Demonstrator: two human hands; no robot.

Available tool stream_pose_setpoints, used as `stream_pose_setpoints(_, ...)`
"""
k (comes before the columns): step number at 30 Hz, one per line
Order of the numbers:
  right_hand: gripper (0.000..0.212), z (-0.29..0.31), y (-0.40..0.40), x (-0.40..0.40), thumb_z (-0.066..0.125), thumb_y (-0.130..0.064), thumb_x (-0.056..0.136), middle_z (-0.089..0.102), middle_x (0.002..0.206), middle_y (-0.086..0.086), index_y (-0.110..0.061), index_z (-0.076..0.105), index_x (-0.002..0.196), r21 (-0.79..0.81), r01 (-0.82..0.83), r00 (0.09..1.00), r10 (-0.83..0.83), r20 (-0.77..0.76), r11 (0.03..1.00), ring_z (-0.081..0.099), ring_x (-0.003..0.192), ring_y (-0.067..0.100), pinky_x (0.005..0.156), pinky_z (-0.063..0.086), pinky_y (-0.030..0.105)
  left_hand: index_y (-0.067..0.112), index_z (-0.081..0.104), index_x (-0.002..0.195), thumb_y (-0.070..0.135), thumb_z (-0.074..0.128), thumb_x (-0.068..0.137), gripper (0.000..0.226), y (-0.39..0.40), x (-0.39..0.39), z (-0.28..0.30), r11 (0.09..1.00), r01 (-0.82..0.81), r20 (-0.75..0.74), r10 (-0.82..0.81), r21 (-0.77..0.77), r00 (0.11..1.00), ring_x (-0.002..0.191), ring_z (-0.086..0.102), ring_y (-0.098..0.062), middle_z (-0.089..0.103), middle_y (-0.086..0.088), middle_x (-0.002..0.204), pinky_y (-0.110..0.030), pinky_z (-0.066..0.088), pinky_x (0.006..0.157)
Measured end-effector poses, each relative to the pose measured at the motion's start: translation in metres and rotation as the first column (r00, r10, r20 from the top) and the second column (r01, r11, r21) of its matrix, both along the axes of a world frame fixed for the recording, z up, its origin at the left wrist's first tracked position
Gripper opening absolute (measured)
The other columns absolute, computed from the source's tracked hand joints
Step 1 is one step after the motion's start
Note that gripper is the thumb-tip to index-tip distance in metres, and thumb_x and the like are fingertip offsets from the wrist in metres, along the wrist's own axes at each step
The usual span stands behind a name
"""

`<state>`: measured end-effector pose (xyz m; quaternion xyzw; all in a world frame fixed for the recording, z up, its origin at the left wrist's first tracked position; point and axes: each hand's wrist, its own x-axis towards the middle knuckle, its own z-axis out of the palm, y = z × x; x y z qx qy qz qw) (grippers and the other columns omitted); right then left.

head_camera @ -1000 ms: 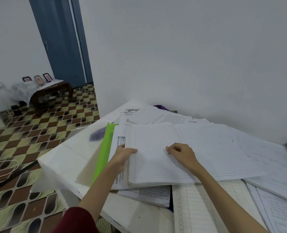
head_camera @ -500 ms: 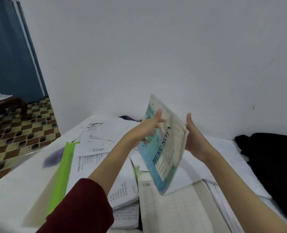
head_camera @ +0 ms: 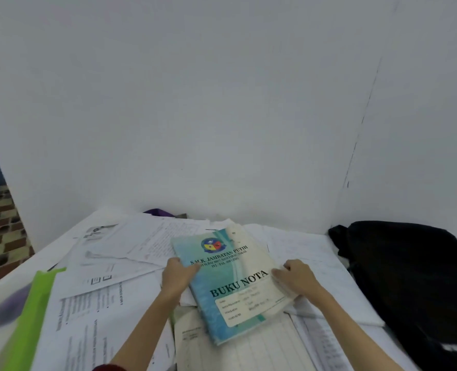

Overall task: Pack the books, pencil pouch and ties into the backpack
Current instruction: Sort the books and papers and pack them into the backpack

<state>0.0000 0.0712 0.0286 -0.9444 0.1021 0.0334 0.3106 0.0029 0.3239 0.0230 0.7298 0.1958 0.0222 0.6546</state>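
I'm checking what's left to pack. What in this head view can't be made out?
- Backpack: a dark mass cut off by the right edge; no opening is discernible.
- Pencil pouch and ties: not identifiable; a purple object at the table's back is mostly hidden by loose papers.
- Notebook, held by left hand and right hand: handwritten label too small to read.
- Green folder: blurred, cut off at the bottom edge.

Glossy paper-covered notebook [head_camera: 232, 285], matt loose paper sheets [head_camera: 131, 253], black cloth backpack [head_camera: 414, 285], smooth green plastic folder [head_camera: 31, 317]
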Motion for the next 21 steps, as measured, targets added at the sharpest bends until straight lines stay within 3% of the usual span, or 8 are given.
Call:
stream_pose_setpoints(4,0.036,0.002,0.002,0.006,0.055,-0.036,0.092,0.041,0.072,-0.002,-0.016,0.035,0.070,0.129,0.050,0.998,-0.045,-0.043,0.990,0.038,0.062,0.011,0.055,0.028,0.023,0.013,0.060,0.076,0.000,0.066,0.081,0.015,0.000,0.009,0.014,0.999,0.015,0.037,-0.016,0.030,0.999,0.080,0.065,-0.026,0.069,-0.013,0.094,-0.033,0.053,0.072)
stream_pose_setpoints(6,0.036,0.007,0.002,0.005,0.055,-0.041,0.092,0.043,0.075,-0.002,-0.015,0.038,0.075,0.252,0.046,0.995,-0.022,-0.098,0.967,0.040,0.063,0.011,0.056,0.031,0.022,0.019,0.059,0.076,-0.001,0.059,0.084,0.022,-0.007,0.011,0.024,0.996,0.029,0.112,-0.039,0.082,0.993,0.072,0.063,-0.019,0.068,-0.006,0.086,-0.027,0.052,0.060)
stream_pose_setpoints(8,0.038,0.013,0.006,0.004,0.053,-0.050,0.090,0.054,0.086,0.001,-0.013,0.044,0.088,0.362,0.041,0.980,0.032,-0.194,0.931,0.054,0.075,0.015,0.065,0.043,0.024,0.023,0.060,0.082,0.001,0.051,0.090,0.025,-0.017,0.012,0.035,0.990,0.097,0.173,-0.113,0.100,0.978,0.069,0.062,-0.013,0.065,0.002,0.081,-0.023,0.050,0.053)
stream_pose_setpoints(10,0.049,0.015,0.008,0.001,0.053,-0.055,0.088,0.062,0.098,0.007,-0.009,0.046,0.103,0.452,0.075,0.964,0.051,-0.260,0.889,0.061,0.080,0.022,0.066,0.049,0.030,0.021,0.062,0.093,0.006,0.049,0.094,0.020,-0.024,0.013,0.045,0.976,0.170,0.203,-0.196,0.136,0.959,0.075,0.064,-0.016,0.066,0.001,0.085,-0.025,0.050,0.057)
stream_pose_setpoints(12,0.054,0.018,0.008,-0.004,0.052,-0.057,0.088,0.058,0.089,0.008,-0.005,0.048,0.106,0.459,0.093,0.963,0.037,-0.266,0.884,0.055,0.063,0.019,0.054,0.047,0.026,0.019,0.064,0.096,0.008,0.051,0.094,0.018,-0.027,0.015,0.054,0.972,0.199,0.256,-0.226,0.125,0.940,0.080,0.066,-0.019,0.069,-0.003,0.090,-0.028,0.053,0.061)
stream_pose_setpoints(14,0.051,0.019,0.006,-0.005,0.049,-0.059,0.088,0.048,0.077,0.004,-0.009,0.046,0.091,0.397,0.074,0.985,-0.005,-0.171,0.915,0.046,0.055,0.016,0.048,0.043,0.025,0.019,0.065,0.096,0.007,0.053,0.093,0.017,-0.027,0.012,0.069,0.975,0.221,0.329,-0.214,0.017,0.920,0.077,0.067,-0.016,0.070,0.000,0.087,-0.026,0.055,0.058)
stream_pose_setpoints(17,0.049,0.035,0.006,-0.004,0.050,-0.059,0.086,0.036,0.068,-0.003,-0.015,0.033,0.072,0.390,0.035,0.984,-0.099,0.147,0.920,0.036,0.059,0.012,0.054,0.032,0.023,0.015,0.066,0.101,0.008,0.057,0.091,0.016,-0.023,0.008,0.097,0.921,0.327,0.427,-0.213,-0.214,0.879,0.081,0.070,-0.022,0.073,-0.005,0.092,-0.033,0.059,0.064)
stream_pose_setpoints(21,0.034,0.086,0.008,-0.006,0.055,-0.049,0.088,0.052,0.087,-0.007,-0.017,0.047,0.096,0.717,-0.055,0.901,-0.276,0.336,0.695,0.049,0.076,0.006,0.063,0.040,0.024,0.015,0.062,0.112,0.008,0.054,0.091,0.024,-0.022,0.009,0.125,0.819,0.526,0.559,-0.332,-0.228,0.760,0.092,0.070,-0.024,0.072,-0.006,0.104,-0.039,0.059,0.073)
